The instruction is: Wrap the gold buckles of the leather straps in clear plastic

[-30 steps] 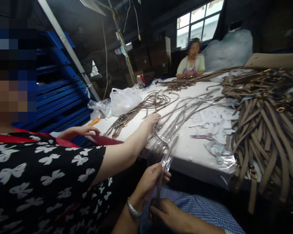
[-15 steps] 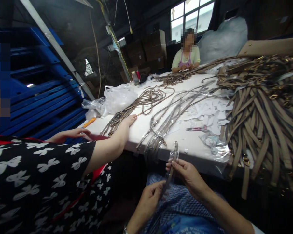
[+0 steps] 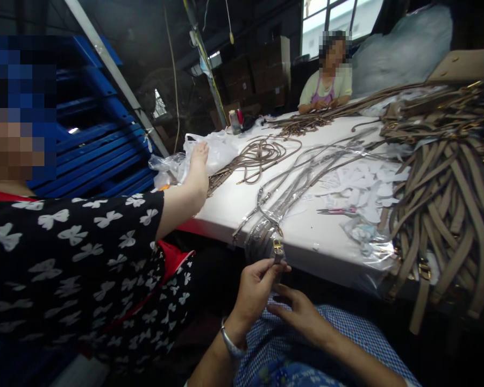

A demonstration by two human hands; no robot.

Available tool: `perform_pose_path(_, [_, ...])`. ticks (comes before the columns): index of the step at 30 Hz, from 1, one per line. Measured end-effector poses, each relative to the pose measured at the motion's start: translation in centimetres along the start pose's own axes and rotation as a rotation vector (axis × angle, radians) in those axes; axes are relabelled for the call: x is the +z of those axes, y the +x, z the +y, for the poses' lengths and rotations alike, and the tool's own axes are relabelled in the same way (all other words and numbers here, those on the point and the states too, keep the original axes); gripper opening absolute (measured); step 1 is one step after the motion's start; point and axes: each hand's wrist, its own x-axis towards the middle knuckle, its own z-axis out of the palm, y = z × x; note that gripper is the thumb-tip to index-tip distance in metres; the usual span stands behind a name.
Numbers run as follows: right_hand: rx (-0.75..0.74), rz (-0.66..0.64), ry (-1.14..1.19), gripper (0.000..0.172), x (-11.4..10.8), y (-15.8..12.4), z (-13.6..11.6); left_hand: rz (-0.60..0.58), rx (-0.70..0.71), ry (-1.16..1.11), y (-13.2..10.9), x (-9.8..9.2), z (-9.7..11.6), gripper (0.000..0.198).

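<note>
The left hand [image 3: 258, 290] pinches a brown strap [image 3: 279, 258] just below its gold buckle [image 3: 277, 246], in front of the worktop [image 3: 221, 217] near edge; the right hand [image 3: 300, 314] sits just below with its fingers parted, though shadow makes it hard to tell whether it touches the strap. With so short a pinch, the strap could slip or twist if the left grip loosened, and the buckle could snag the bagged straps [image 3: 262, 236] draped over that edge right behind it; pulling those could drag others off. To their right lie pliers [image 3: 336, 210] and white scraps [image 3: 355, 183]; a heap of straps [image 3: 452, 215] overhangs the right end, blocking that side. A co-worker's arm [image 3: 185, 201] crosses the left corner towards a white plastic bag [image 3: 218, 153], while another person [image 3: 326, 97] sits at the far edge.
</note>
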Motion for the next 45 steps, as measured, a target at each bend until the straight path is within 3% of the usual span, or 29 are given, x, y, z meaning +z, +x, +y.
perform_pose_path(5, [0.035, 0.047, 0.068, 0.042, 0.4, 0.4, 0.8, -0.025, -0.035, -0.05, -0.2, 0.4, 0.0, 0.028])
perform_pose_path(9, [0.037, 0.031, 0.023, 0.041, -0.7, 0.6, 0.5, -0.02, -0.007, -0.01, -0.4, 0.0, -0.8, 0.027])
perform_pose_path(11, [0.074, 0.04, 0.053, 0.041, -1.8, 0.7, -0.3, 0.017, 0.114, 0.12, -0.6, -1.0, -1.1, 0.025])
perform_pose_path(14, [0.243, 0.105, 0.31, 0.049, -3.4, 0.8, -2.1, 0.017, 0.434, 0.514, -0.9, -3.0, -1.2, 0.027])
perform_pose_path(16, [0.35, 0.032, 0.479, 0.055, -4.0, 0.9, -3.6, -0.039, 0.616, 0.786, -1.2, -4.2, -1.1, 0.029])
perform_pose_path(18, [0.411, -0.126, 0.532, 0.06, -3.9, 0.8, -4.9, -0.12, 0.73, 0.963, -1.5, -5.0, -0.8, 0.031])
perform_pose_path(21, [0.484, -0.316, 0.459, 0.058, -3.1, 0.2, -6.1, -0.216, 0.827, 1.054, -1.9, -5.6, -0.7, 0.031])
perform_pose_path(23, [0.538, -0.39, 0.45, 0.048, -2.6, -0.2, -6.5, -0.235, 0.86, 1.043, -2.1, -5.8, -0.9, 0.031])
perform_pose_path(27, [0.572, -0.487, 0.524, 0.028, -2.0, -0.7, -6.6, -0.196, 0.794, 0.919, -2.5, -6.4, -1.7, 0.032])
perform_pose_path(35, [0.456, -0.543, 0.423, 0.032, -1.4, -0.2, -7.6, 0.009, 0.709, 0.658, -2.9, -5.8, -3.4, 0.026])
perform_pose_path(38, [0.355, -0.536, 0.402, 0.027, -1.2, 0.2, -8.7, 0.115, 0.524, 0.377, -3.2, -4.5, -3.8, 0.022])
perform_pose_path(41, [0.151, -0.374, 0.444, 0.023, -1.0, 1.2, -10.4, 0.163, 0.241, 0.106, -3.8, -3.2, -4.4, 0.024])
perform_pose_path(45, [-0.274, -0.009, 0.359, 0.024, -1.3, 3.4, -12.2, 0.103, 0.01, -0.151, -5.1, -1.7, -4.8, 0.032])
